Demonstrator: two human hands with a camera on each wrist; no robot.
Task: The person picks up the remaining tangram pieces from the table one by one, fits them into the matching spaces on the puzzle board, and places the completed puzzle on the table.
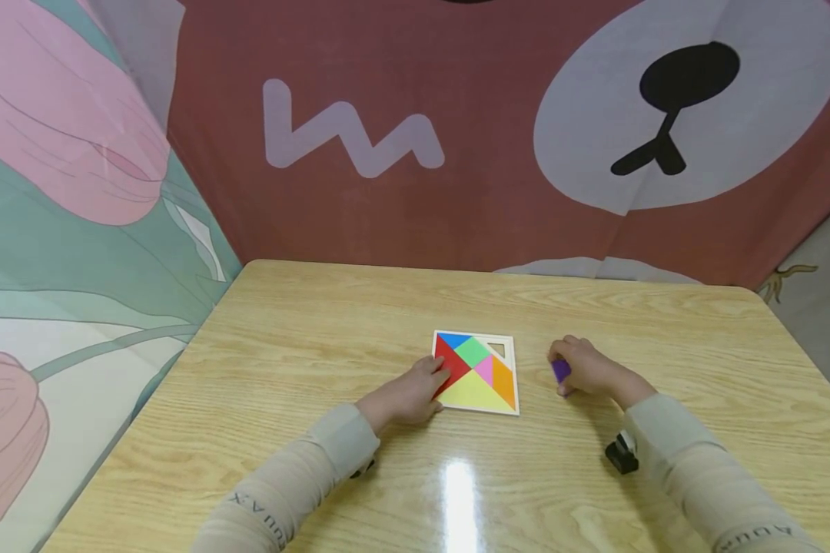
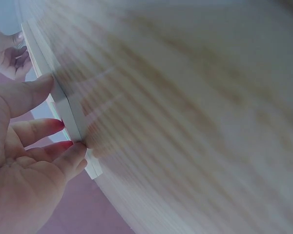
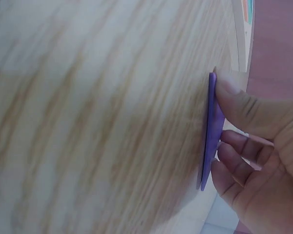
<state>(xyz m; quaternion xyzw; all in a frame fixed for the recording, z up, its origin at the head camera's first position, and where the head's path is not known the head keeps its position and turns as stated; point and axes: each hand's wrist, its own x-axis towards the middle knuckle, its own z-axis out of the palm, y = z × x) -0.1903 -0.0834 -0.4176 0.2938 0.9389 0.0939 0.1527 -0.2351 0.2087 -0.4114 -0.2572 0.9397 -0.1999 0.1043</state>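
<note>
A square tangram board (image 1: 516,376) with a white rim lies on the table, filled with blue, green, pink, orange, yellow and red pieces. Near its top right corner is a triangular gap. My left hand (image 1: 415,392) holds the board at its near left corner, fingertips over the red triangle (image 1: 449,357) and thumb at the front edge. To the right of the board, my right hand (image 1: 584,367) pinches a purple triangle piece (image 3: 214,126) between thumb and fingers. That piece lies close over the tabletop, partly covered by the hand in the head view.
The wood-grain table (image 1: 304,322) runs back to a printed cloth backdrop (image 1: 401,223). Dark wrist camera parts (image 1: 621,455) hang under the right sleeve. A bright light reflection shows on the tabletop in front of the board.
</note>
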